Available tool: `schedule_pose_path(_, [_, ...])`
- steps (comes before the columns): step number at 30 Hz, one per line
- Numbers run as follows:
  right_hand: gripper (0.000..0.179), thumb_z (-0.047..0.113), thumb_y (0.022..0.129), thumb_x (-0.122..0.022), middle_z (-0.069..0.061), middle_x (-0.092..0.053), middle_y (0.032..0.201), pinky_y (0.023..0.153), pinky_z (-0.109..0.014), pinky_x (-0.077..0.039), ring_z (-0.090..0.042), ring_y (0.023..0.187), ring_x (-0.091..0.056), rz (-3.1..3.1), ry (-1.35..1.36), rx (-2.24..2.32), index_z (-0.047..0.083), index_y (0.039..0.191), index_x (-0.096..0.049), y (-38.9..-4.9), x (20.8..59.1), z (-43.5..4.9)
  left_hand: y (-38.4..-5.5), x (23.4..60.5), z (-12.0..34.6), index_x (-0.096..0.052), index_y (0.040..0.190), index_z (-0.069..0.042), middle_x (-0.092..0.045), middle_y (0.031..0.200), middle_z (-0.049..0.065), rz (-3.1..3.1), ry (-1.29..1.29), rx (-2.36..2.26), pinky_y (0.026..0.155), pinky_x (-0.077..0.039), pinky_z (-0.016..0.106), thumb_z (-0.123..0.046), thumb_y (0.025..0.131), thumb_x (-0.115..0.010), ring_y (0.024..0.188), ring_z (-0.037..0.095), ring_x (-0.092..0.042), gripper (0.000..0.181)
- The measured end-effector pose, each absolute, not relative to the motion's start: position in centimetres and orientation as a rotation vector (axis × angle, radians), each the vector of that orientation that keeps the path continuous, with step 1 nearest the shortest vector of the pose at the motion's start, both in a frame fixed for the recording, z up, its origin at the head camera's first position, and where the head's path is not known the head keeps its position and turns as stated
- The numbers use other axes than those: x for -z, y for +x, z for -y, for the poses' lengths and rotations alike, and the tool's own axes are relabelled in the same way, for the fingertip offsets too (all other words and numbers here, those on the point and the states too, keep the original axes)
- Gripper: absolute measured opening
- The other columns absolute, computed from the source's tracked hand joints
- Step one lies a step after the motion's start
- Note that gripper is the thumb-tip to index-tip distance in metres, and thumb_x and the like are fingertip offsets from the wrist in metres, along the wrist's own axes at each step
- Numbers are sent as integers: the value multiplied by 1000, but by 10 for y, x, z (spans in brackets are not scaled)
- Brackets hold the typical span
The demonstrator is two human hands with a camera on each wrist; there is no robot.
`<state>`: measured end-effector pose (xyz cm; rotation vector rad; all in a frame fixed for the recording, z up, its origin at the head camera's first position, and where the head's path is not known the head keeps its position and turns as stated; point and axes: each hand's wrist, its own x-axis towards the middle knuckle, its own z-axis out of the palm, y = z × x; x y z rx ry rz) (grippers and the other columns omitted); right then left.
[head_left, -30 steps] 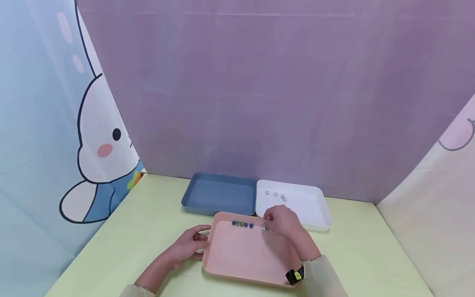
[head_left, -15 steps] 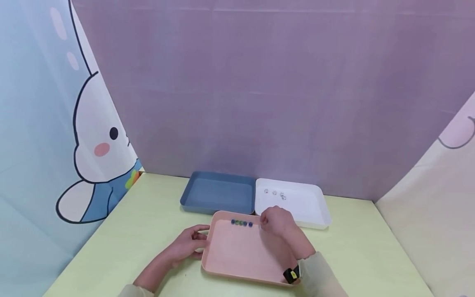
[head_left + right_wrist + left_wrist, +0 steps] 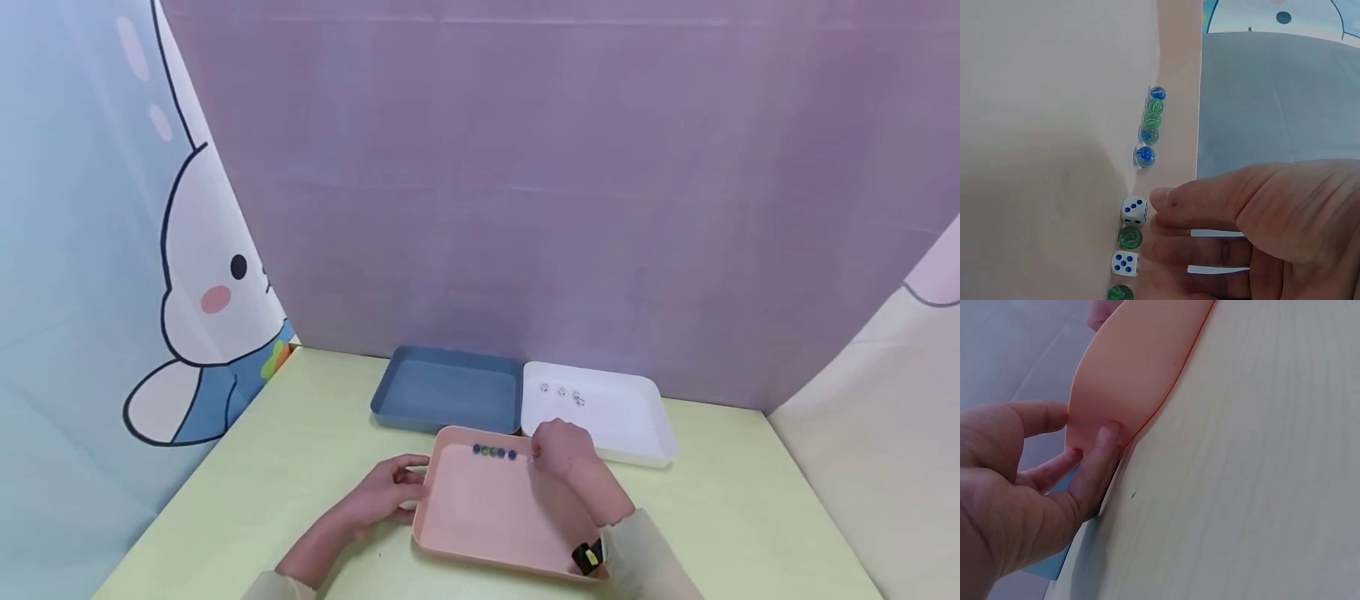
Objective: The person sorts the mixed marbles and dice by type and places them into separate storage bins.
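A pink tray [image 3: 495, 517] lies on the table with a row of small pieces along its far wall. Fingers of my left hand [image 3: 384, 493] rest against the outside of its left wall, spread apart in the left wrist view. My right hand [image 3: 567, 450] reaches over the far right part of the tray. In the right wrist view its thumb tip is right beside a white die [image 3: 1134, 211] with blue dots, and its fingers lie alongside the row. Past that die come a green marble [image 3: 1130, 237], another die [image 3: 1125, 264] and one more green marble [image 3: 1120, 293].
Several blue and green marbles [image 3: 1149, 134] line the same wall farther left. Behind the tray stand a blue tray [image 3: 450, 392] and a white tray [image 3: 622, 417], side by side. Several dice [image 3: 562, 391] lie in the white one. A purple curtain [image 3: 487, 183] hangs behind the table.
My right hand has shifted slightly left along the far wall and now covers the die that showed beside it a second ago. The left hand stays at the tray's side.
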<state>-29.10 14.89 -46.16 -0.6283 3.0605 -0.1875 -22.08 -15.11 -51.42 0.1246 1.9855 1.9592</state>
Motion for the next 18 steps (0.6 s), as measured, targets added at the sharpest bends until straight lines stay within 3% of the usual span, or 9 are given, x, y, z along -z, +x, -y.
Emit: schedule_pose_path(18, [19,3,84,-67,3,-51,62,47,-27,-40,-15,55,-46,-3008,-547,120,15,69,-63,-286,463,-141,-222,518,151,-43,139,6,-57,108,21,-1962,142,-1972,71,-58,42,-4,89,-65,93,26,-62,55])
